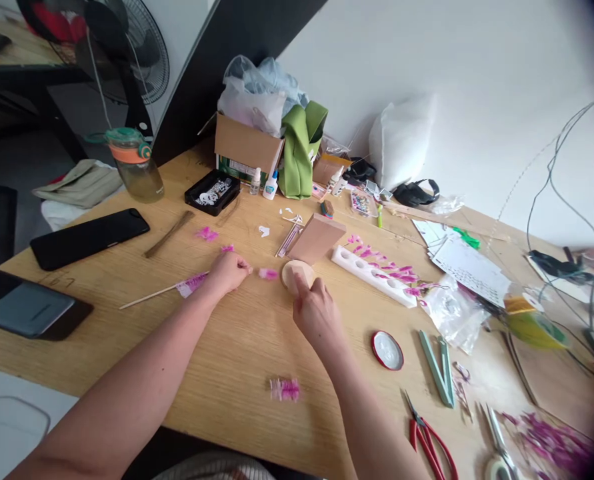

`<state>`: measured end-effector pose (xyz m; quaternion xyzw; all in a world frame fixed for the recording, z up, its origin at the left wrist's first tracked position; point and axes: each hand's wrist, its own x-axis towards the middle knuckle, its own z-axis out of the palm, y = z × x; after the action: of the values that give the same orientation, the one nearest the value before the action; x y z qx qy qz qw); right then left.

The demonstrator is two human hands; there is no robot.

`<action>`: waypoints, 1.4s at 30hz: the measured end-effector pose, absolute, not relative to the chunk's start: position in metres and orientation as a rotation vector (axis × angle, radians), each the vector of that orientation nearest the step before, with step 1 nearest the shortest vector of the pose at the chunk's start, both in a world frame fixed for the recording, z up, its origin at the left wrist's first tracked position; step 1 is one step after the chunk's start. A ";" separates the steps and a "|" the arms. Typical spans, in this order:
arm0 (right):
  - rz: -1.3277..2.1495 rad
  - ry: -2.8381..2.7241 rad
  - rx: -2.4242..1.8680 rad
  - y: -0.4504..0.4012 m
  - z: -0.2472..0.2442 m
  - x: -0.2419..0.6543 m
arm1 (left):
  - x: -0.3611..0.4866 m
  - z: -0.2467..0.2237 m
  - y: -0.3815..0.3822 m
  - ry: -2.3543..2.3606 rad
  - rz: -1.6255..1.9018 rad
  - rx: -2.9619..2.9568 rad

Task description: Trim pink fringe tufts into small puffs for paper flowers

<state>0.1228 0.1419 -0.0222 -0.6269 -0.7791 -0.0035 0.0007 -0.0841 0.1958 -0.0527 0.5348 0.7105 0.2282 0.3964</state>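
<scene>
Small pink-white tuft [267,274]: between hands, long axis crosswise, nearer left.
Left hand [231,272]: fingertips pinched, contents unclear.
Right hand [319,310]: index extended onto round wooden disc [289,276]; grip unclear.

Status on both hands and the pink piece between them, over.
Left hand pinched, contents unclear. Right hand at round disc. Pink piece between disc and left hand. Block close behind disc.

Fingertips of the left hand [227,272] are drawn together, any thing between them too small to tell; the right hand [320,312] hides part of a round disc [289,273]. Bottom edge cuts off the red-handled pliers [428,437], left edge the grey phone [24,303]. Writing on the paper sheets [469,270] illegible; purple scraps [551,441] blur toward the dark right corner.
</scene>
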 end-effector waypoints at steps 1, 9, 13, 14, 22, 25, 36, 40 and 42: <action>-0.022 -2.433 -1.988 0.145 -0.022 0.120 | -0.084 -0.053 0.196 1.811 0.575 1.358; 0.041 -2.372 -2.018 0.145 -0.015 0.120 | -0.082 -0.045 0.194 1.834 0.572 1.418; 0.025 -2.352 -1.954 0.131 -0.015 0.130 | -0.082 -0.045 0.193 1.824 0.584 1.424; 0.022 -2.366 -1.935 0.128 -0.015 0.132 | -0.083 -0.045 0.193 1.821 0.586 1.424; -0.023 -2.444 -2.003 0.143 -0.019 0.119 | -0.083 -0.051 0.196 1.832 0.560 1.411; -0.026 -2.421 -2.057 0.155 -0.017 0.112 | -0.083 -0.053 0.197 1.844 0.554 1.417; -0.012 -2.454 -1.944 0.133 -0.008 0.126 | -0.084 -0.050 0.195 1.796 0.566 1.407; -0.003 -2.515 -1.946 0.141 -0.015 0.119 | -0.084 -0.052 0.197 1.790 0.546 1.391; -0.047 -2.479 -1.991 0.148 -0.018 0.113 | -0.085 -0.053 0.198 1.801 0.546 1.392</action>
<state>0.1126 0.1478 -0.0184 -0.6260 -0.7794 -0.0147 -0.0190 -0.0845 0.1976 -0.0533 0.5477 0.7085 0.2150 0.3898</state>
